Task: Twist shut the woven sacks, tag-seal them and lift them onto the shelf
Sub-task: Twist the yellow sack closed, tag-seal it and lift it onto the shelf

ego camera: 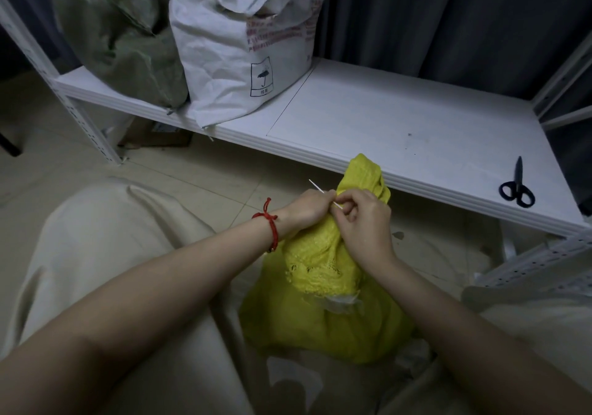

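Note:
A yellow woven sack (323,312) stands on the floor between my knees, its neck gathered and twisted, the top flopping toward the shelf. My left hand (309,208) and my right hand (365,219) meet at the neck. Both pinch a thin white tie (315,186) whose free end sticks up to the left. The white shelf (368,119) lies just beyond the sack. On its left stand a white sack (243,39) and a green sack (115,36).
Black-handled scissors (516,185) lie near the shelf's right front edge. The shelf's middle and right are bare board. A perforated white upright (93,126) stands at the left, a metal rail (538,260) at the right. A cardboard box (157,137) sits under the shelf.

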